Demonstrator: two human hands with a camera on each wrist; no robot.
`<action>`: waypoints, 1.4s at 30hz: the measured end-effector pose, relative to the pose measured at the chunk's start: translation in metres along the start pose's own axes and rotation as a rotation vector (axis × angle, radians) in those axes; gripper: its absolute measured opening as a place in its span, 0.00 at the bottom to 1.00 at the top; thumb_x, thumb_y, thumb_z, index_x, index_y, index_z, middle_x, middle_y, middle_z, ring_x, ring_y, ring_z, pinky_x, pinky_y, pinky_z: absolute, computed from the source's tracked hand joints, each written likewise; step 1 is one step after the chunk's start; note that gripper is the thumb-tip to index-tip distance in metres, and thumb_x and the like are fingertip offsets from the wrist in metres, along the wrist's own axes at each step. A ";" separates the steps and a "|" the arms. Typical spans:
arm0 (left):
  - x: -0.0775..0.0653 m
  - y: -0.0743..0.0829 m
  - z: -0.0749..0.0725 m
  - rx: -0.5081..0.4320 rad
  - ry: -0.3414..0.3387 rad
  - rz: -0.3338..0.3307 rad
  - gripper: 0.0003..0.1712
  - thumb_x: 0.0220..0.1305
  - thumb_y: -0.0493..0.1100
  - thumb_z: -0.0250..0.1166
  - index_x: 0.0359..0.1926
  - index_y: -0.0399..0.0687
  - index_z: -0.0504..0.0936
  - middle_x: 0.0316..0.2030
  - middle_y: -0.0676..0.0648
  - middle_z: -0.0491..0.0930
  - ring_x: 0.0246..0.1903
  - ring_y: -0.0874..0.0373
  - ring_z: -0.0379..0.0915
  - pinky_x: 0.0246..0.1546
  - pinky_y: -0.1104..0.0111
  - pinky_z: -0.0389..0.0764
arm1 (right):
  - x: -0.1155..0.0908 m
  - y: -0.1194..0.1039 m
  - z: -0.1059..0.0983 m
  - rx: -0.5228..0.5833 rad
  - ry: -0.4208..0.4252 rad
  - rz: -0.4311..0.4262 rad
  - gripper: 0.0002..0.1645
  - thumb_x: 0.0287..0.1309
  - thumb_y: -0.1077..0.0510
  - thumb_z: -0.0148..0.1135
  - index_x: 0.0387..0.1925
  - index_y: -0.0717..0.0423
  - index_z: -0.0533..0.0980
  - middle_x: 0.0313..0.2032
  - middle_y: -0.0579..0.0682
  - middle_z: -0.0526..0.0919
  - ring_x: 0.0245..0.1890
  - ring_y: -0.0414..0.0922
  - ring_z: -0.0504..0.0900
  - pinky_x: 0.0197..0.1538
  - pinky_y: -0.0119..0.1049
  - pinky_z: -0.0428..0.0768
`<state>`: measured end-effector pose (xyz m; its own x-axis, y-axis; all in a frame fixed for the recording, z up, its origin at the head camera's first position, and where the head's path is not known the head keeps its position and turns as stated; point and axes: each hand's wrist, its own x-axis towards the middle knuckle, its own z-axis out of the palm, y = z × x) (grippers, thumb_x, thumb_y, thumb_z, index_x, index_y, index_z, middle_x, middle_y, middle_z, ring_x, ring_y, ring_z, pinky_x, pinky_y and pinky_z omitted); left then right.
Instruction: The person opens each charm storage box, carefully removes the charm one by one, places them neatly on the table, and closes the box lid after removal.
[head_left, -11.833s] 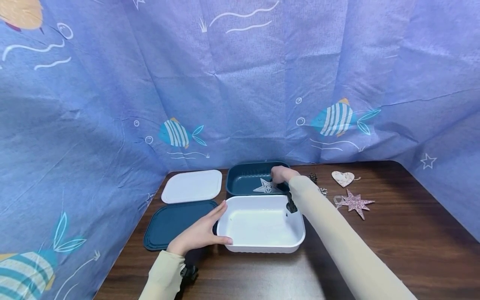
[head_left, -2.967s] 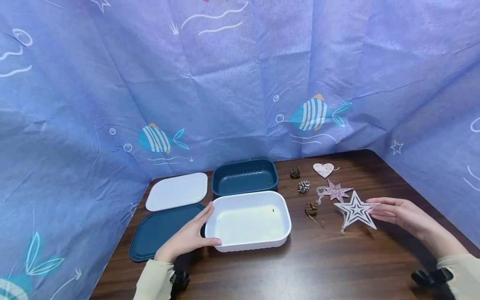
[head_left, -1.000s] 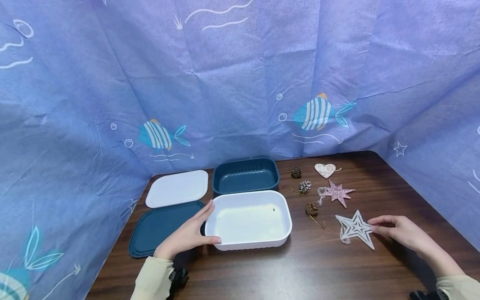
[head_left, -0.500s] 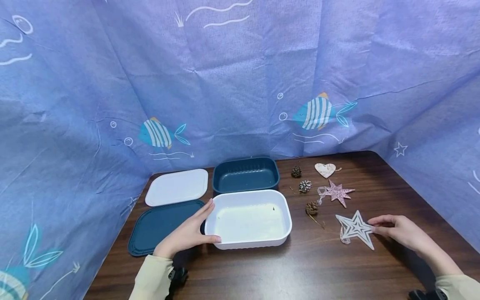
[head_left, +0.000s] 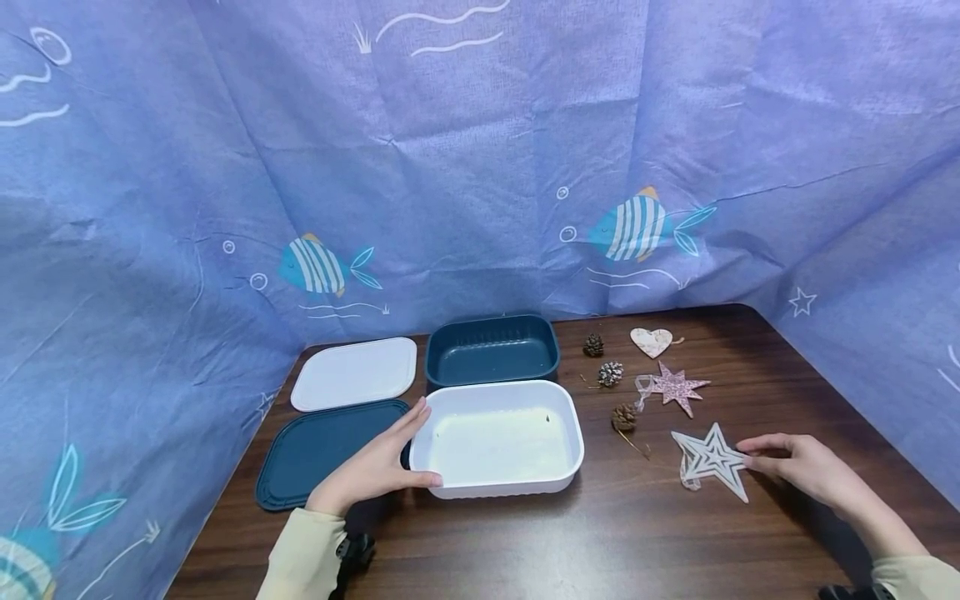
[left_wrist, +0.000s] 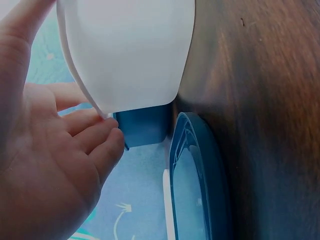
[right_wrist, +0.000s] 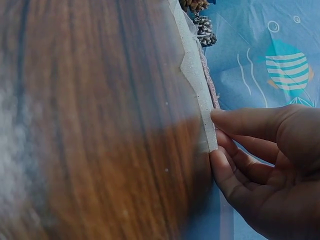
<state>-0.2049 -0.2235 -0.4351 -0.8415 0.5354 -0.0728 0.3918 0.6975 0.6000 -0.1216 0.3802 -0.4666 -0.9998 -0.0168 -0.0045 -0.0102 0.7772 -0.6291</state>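
Observation:
My left hand [head_left: 375, 468] holds the left end of a white rectangular container [head_left: 498, 442], thumb at the near rim and fingers at the far side. In the left wrist view, the fingers [left_wrist: 107, 145] lie fairly straight beside the white container [left_wrist: 130, 55]. At the right, my right hand [head_left: 806, 471] pinches one point of a white cut-out star ornament [head_left: 712, 456] lying on the wooden table with its ribbon loop. From the right wrist, the star [right_wrist: 196, 82] shows nearly edge-on, its tip between the thumb and fingers of my right hand [right_wrist: 270, 160].
Behind the white container stands a dark blue container [head_left: 491, 354]. A white lid [head_left: 354, 375] and a dark blue lid [head_left: 330, 450] lie at left. Three pinecones, one here [head_left: 624, 417], a pink star [head_left: 677, 387] and a heart ornament [head_left: 651, 342] lie at right. Fabric hangs behind.
Earlier my right hand was in the dark blue container at the white star. It carried the star right and lowered it onto the table. Over the last second both hands stay nearly still.

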 end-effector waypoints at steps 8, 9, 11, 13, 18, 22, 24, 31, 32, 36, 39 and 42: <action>-0.004 0.006 -0.001 -0.012 -0.021 -0.015 0.65 0.51 0.71 0.73 0.81 0.53 0.50 0.80 0.52 0.41 0.77 0.50 0.42 0.70 0.44 0.58 | 0.000 -0.001 0.002 0.029 0.006 -0.012 0.18 0.60 0.59 0.70 0.47 0.69 0.83 0.32 0.49 0.85 0.24 0.34 0.72 0.28 0.32 0.71; -0.004 0.007 -0.002 -0.006 -0.023 -0.020 0.65 0.51 0.72 0.72 0.81 0.53 0.50 0.80 0.52 0.41 0.77 0.50 0.42 0.70 0.44 0.58 | 0.001 -0.001 0.002 0.030 0.008 -0.013 0.18 0.60 0.59 0.70 0.47 0.70 0.83 0.31 0.48 0.85 0.23 0.34 0.72 0.28 0.32 0.71; -0.005 0.009 -0.003 0.006 -0.024 -0.023 0.65 0.51 0.72 0.72 0.80 0.53 0.50 0.80 0.52 0.41 0.77 0.49 0.43 0.70 0.45 0.59 | 0.001 -0.001 0.003 0.021 0.012 -0.020 0.18 0.60 0.59 0.70 0.46 0.69 0.83 0.31 0.48 0.85 0.23 0.34 0.72 0.28 0.32 0.71; -0.006 0.010 -0.004 0.014 -0.027 -0.020 0.65 0.51 0.73 0.72 0.80 0.51 0.51 0.80 0.51 0.42 0.77 0.48 0.44 0.69 0.45 0.59 | 0.000 -0.002 0.003 0.007 0.016 -0.020 0.18 0.60 0.59 0.71 0.46 0.68 0.83 0.31 0.48 0.84 0.23 0.34 0.72 0.28 0.32 0.71; -0.009 0.013 -0.006 0.049 -0.029 0.003 0.66 0.51 0.75 0.70 0.80 0.48 0.52 0.80 0.49 0.44 0.76 0.46 0.47 0.69 0.46 0.61 | -0.001 -0.004 0.002 -0.026 0.018 -0.010 0.17 0.61 0.57 0.70 0.47 0.66 0.84 0.31 0.48 0.81 0.22 0.35 0.71 0.28 0.32 0.69; -0.010 0.014 -0.007 0.055 -0.016 0.009 0.63 0.54 0.74 0.68 0.80 0.49 0.52 0.79 0.48 0.45 0.76 0.46 0.48 0.69 0.46 0.62 | -0.001 -0.005 0.000 -0.024 0.015 0.009 0.18 0.63 0.56 0.68 0.49 0.66 0.83 0.26 0.46 0.78 0.21 0.37 0.71 0.27 0.33 0.67; -0.010 0.014 -0.007 0.048 -0.007 0.013 0.61 0.57 0.73 0.66 0.80 0.50 0.51 0.79 0.48 0.46 0.76 0.46 0.47 0.69 0.46 0.61 | -0.001 -0.006 -0.001 -0.028 0.019 0.017 0.19 0.64 0.55 0.67 0.49 0.66 0.83 0.22 0.46 0.77 0.19 0.37 0.71 0.27 0.33 0.66; -0.010 0.009 -0.016 0.093 0.096 0.017 0.52 0.65 0.71 0.61 0.79 0.48 0.57 0.77 0.46 0.54 0.75 0.45 0.52 0.68 0.45 0.63 | 0.013 -0.027 -0.010 -0.123 0.154 -0.058 0.17 0.66 0.49 0.67 0.45 0.57 0.86 0.39 0.61 0.87 0.39 0.54 0.84 0.39 0.47 0.75; -0.011 0.008 -0.019 0.103 0.125 0.012 0.51 0.65 0.70 0.61 0.78 0.48 0.59 0.77 0.45 0.56 0.74 0.45 0.54 0.67 0.45 0.64 | 0.016 -0.033 -0.011 -0.122 0.183 -0.073 0.16 0.66 0.49 0.66 0.44 0.57 0.86 0.44 0.62 0.87 0.44 0.59 0.83 0.40 0.50 0.75; -0.021 -0.001 -0.037 0.132 0.240 -0.023 0.45 0.68 0.67 0.60 0.76 0.47 0.64 0.72 0.41 0.65 0.71 0.41 0.60 0.64 0.42 0.67 | 0.030 -0.068 -0.011 -0.094 0.248 -0.124 0.19 0.69 0.47 0.62 0.46 0.57 0.86 0.45 0.63 0.87 0.47 0.66 0.82 0.42 0.55 0.76; -0.033 -0.006 -0.058 0.136 0.317 -0.055 0.43 0.70 0.65 0.60 0.76 0.45 0.64 0.71 0.37 0.66 0.69 0.38 0.61 0.63 0.40 0.66 | 0.041 -0.101 -0.008 -0.069 0.266 -0.176 0.21 0.71 0.46 0.59 0.48 0.58 0.85 0.42 0.60 0.88 0.42 0.60 0.83 0.43 0.55 0.76; -0.047 -0.008 -0.080 0.153 0.397 -0.089 0.41 0.72 0.62 0.59 0.75 0.43 0.65 0.68 0.34 0.68 0.64 0.36 0.67 0.59 0.40 0.70 | 0.050 -0.134 -0.002 -0.031 0.265 -0.213 0.23 0.73 0.44 0.57 0.51 0.57 0.84 0.38 0.56 0.88 0.34 0.51 0.83 0.41 0.50 0.77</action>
<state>-0.1987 -0.2927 -0.3728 -0.9405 0.2664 0.2112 0.3370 0.8113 0.4776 -0.1707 0.2767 -0.3807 -0.9439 -0.0201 0.3297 -0.2159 0.7928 -0.5699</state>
